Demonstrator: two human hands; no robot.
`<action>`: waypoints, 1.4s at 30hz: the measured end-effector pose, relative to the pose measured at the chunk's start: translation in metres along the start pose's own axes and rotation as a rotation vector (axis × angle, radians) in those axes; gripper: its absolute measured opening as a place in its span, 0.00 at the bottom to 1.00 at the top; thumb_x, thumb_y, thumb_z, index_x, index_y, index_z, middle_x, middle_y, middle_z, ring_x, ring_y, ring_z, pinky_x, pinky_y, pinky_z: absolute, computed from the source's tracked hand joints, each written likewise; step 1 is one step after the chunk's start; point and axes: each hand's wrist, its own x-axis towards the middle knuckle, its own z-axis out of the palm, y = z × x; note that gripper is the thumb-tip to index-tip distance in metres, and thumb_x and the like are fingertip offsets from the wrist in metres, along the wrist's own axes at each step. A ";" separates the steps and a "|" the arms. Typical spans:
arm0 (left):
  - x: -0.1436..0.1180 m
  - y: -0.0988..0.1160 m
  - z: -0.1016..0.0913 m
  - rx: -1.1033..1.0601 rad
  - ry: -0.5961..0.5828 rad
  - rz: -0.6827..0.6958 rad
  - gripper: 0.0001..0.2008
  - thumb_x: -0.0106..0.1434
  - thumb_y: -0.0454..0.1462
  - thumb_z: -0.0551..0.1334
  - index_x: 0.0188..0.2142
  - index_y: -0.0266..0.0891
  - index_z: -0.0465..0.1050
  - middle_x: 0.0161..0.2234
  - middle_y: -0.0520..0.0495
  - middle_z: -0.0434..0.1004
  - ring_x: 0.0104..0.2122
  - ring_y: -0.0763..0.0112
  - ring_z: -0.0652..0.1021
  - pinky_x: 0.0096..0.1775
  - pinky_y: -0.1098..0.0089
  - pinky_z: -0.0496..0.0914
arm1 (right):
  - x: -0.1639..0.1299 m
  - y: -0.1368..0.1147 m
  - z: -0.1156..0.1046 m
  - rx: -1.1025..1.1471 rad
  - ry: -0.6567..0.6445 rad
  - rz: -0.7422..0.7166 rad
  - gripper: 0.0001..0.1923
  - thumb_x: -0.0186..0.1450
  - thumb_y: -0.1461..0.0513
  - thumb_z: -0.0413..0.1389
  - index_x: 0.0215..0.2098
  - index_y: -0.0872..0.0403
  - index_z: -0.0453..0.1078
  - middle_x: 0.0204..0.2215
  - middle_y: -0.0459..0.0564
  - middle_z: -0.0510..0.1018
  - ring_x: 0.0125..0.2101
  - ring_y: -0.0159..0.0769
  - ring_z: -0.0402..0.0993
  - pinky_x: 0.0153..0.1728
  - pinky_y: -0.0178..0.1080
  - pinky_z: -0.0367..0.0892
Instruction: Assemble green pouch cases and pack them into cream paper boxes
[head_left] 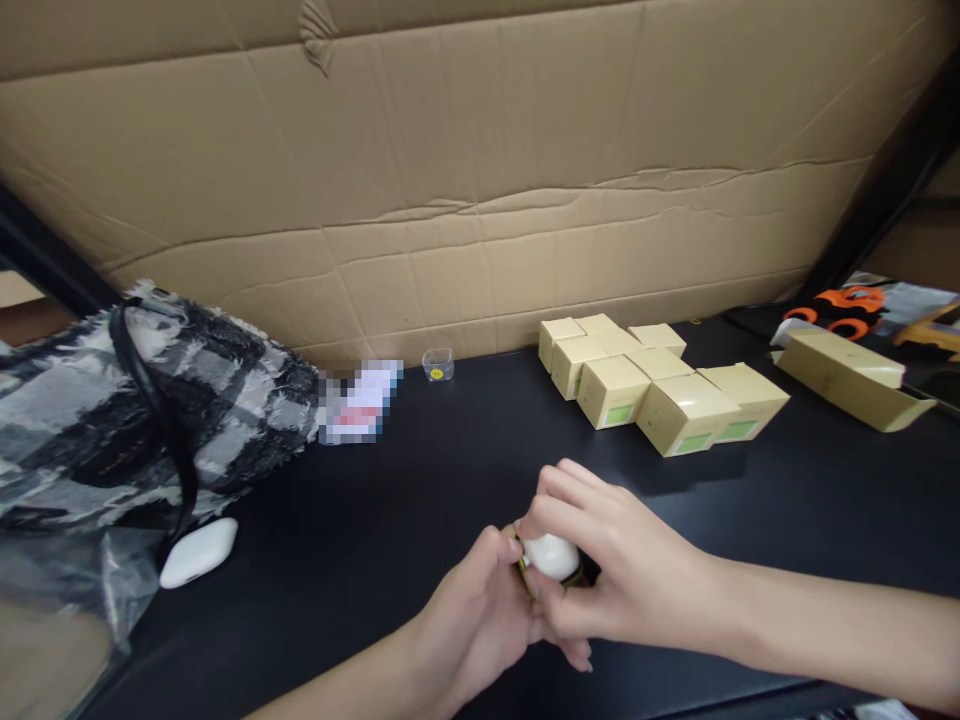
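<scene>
In the middle front of the head view, my left hand [480, 610] and my right hand [611, 550] are both closed on a small round container [553, 556]. It has a glossy white domed part, with a dark yellow-green rim showing around it. My left hand supports it from the left and below, thumb at its edge. From above and the right, my right hand grips its rim with fingers and thumb. Its underside is hidden by the hands. Beyond them stands a cluster of small pale yellow boxes [611, 390] with green labels.
An opened yellow carton [847, 385] lies right, near an orange toy vehicle [851, 305]. A clear small cup [438, 366] stands by the cardboard wall [480, 180]. At left are a checked fringed bag [150, 410], a white earbud case [199, 552] and a plastic bag [67, 610].
</scene>
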 end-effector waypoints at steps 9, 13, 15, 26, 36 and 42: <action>-0.001 -0.002 -0.003 -0.026 0.027 -0.003 0.14 0.63 0.48 0.55 0.33 0.39 0.63 0.27 0.52 0.67 0.24 0.71 0.70 0.33 0.64 0.66 | -0.001 -0.004 -0.010 0.070 -0.087 0.116 0.11 0.54 0.67 0.56 0.35 0.50 0.68 0.31 0.45 0.66 0.34 0.35 0.61 0.26 0.33 0.55; 0.000 -0.002 -0.001 -0.020 0.023 -0.017 0.11 0.61 0.45 0.57 0.32 0.39 0.63 0.25 0.53 0.65 0.24 0.71 0.69 0.33 0.64 0.66 | 0.000 -0.003 -0.011 0.101 -0.068 0.093 0.11 0.53 0.69 0.57 0.34 0.51 0.66 0.30 0.44 0.66 0.33 0.35 0.60 0.29 0.35 0.57; 0.000 -0.001 -0.001 -0.016 0.017 -0.017 0.11 0.61 0.45 0.55 0.32 0.39 0.63 0.25 0.53 0.66 0.24 0.71 0.69 0.33 0.64 0.66 | 0.000 -0.003 -0.009 0.077 -0.044 0.076 0.10 0.53 0.68 0.58 0.31 0.52 0.65 0.29 0.44 0.65 0.31 0.34 0.60 0.28 0.34 0.56; -0.001 -0.002 -0.001 -0.013 0.036 -0.014 0.12 0.62 0.45 0.54 0.33 0.37 0.65 0.24 0.53 0.66 0.24 0.69 0.72 0.32 0.64 0.67 | -0.001 -0.001 -0.017 0.111 -0.165 0.092 0.07 0.61 0.63 0.60 0.33 0.52 0.66 0.32 0.45 0.63 0.35 0.35 0.62 0.32 0.35 0.61; -0.001 -0.001 -0.003 -0.032 -0.019 -0.010 0.11 0.60 0.40 0.51 0.36 0.36 0.66 0.23 0.51 0.70 0.25 0.67 0.74 0.35 0.61 0.67 | -0.006 0.007 -0.015 0.245 -0.146 0.080 0.16 0.59 0.58 0.63 0.44 0.49 0.68 0.40 0.47 0.66 0.40 0.36 0.67 0.36 0.37 0.68; -0.002 0.002 -0.006 0.018 -0.033 0.013 0.16 0.60 0.43 0.49 0.43 0.36 0.62 0.26 0.48 0.74 0.27 0.64 0.77 0.36 0.61 0.67 | -0.008 0.014 -0.015 0.527 -0.139 0.168 0.22 0.56 0.59 0.65 0.46 0.51 0.64 0.49 0.51 0.69 0.51 0.41 0.68 0.52 0.44 0.64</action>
